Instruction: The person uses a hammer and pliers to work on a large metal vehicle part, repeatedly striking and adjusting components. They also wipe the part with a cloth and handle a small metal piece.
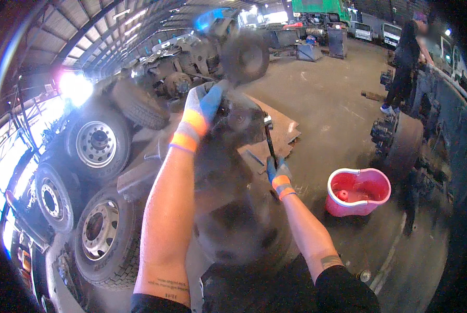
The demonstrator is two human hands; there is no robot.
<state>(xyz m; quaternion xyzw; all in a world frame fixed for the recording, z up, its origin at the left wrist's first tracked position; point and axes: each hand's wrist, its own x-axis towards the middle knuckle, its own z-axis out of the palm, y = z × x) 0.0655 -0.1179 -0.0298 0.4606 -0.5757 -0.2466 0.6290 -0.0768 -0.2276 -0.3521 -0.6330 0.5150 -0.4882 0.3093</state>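
My left hand [204,104], in a blue and grey glove with an orange cuff, is closed over the top of a dark, greasy metal part [241,121]. What lies under its fingers is partly hidden. In my right hand [279,171], gloved the same way, is a ratchet [269,138] with a black handle and a shiny head. That head is up at the right edge of the metal part; whether it sits on a bolt I cannot tell. Below the part, a large dark assembly [233,219] stands between my forearms, blurred.
Several truck wheels [95,232] lean at the left. A pink bucket [356,208] with a white rim stands at the right, near a rusty brake drum [404,143]. A brown sheet [280,125] lies on the floor ahead. Another person [408,57] stands at the far right.
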